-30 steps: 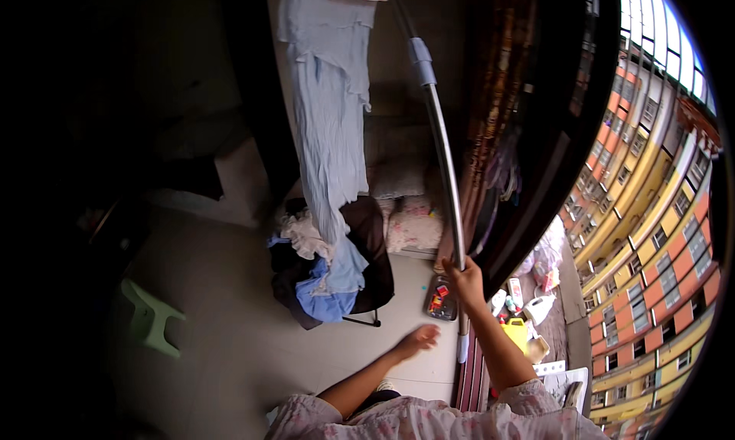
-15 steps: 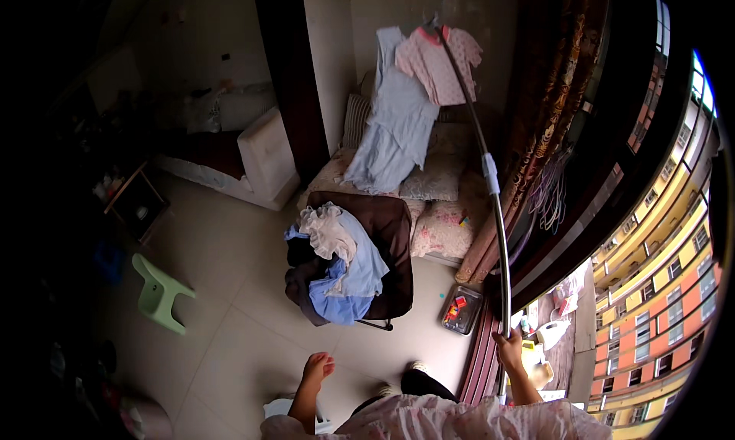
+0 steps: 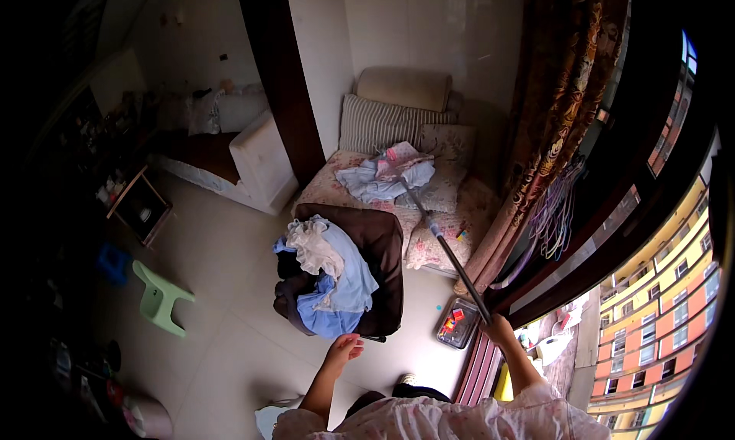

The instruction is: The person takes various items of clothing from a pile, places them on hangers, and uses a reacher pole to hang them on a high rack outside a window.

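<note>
A person's right hand [image 3: 498,329] is gripping the lower end of a long grey pole [image 3: 452,258], fingers wrapped tight around it, close to the brown patterned curtain [image 3: 551,134] at the window side of the room. The pole is slanting up and away from the hand, its far tip resting among a pale blue garment [image 3: 366,186] and a pink garment [image 3: 404,158] that are lying on the floral mattress [image 3: 337,181], near the mattress's back edge where a striped cushion [image 3: 383,124] is leaning against the wall. The left hand [image 3: 342,350] is hanging free above the tiled floor [image 3: 222,317], fingers loosely spread and holding nothing, just in front of a dark chair [image 3: 383,248] heaped with white and blue laundry [image 3: 329,268]. A small clear tray of coloured clothes pegs [image 3: 457,323] is sitting on the floor just beside the right hand. A green plastic stool [image 3: 159,296] is standing well apart, toward the floor's left side. Clothes hangers [image 3: 555,210] are dangling by the window.
</note>
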`<action>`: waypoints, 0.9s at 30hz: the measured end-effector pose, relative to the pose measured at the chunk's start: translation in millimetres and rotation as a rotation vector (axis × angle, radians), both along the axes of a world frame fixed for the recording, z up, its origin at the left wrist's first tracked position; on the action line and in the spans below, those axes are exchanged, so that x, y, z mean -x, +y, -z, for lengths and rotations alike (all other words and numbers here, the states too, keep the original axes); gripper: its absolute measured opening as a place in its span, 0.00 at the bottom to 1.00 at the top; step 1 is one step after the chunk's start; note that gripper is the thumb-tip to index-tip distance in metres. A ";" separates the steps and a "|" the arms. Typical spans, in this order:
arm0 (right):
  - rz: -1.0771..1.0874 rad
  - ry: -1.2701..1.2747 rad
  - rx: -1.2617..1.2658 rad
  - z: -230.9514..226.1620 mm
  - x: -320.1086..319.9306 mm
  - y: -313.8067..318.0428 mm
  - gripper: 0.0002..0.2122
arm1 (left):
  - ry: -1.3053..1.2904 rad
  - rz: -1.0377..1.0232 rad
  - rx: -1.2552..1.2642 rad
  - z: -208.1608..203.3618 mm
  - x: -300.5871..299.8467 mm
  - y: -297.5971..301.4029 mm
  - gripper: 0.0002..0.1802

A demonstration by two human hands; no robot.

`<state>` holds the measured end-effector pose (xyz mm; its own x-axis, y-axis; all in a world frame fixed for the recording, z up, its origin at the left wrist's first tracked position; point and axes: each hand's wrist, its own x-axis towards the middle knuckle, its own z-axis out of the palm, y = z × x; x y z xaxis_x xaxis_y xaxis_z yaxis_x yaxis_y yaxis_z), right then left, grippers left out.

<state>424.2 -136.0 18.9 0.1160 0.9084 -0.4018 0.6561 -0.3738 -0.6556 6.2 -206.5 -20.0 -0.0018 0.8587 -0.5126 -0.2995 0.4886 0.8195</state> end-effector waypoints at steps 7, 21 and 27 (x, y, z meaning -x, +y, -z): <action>0.059 -0.430 0.002 -14.4 -21.6 -88.9 0.11 | 0.030 0.070 0.155 27.2 14.2 -3.3 0.11; -0.163 -0.008 0.082 79.1 100.2 -139.2 0.22 | -0.353 0.545 -0.408 -167.4 -91.4 191.2 0.24; 0.300 0.557 -0.543 -73.0 137.6 -58.6 0.24 | 0.263 0.658 -0.825 -94.8 -126.1 111.9 0.19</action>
<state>286.6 -194.6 91.9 0.2978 0.9545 0.0136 0.1059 -0.0188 -0.9942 132.3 -94.6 74.8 0.5594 0.8109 0.1718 0.0525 -0.2415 0.9690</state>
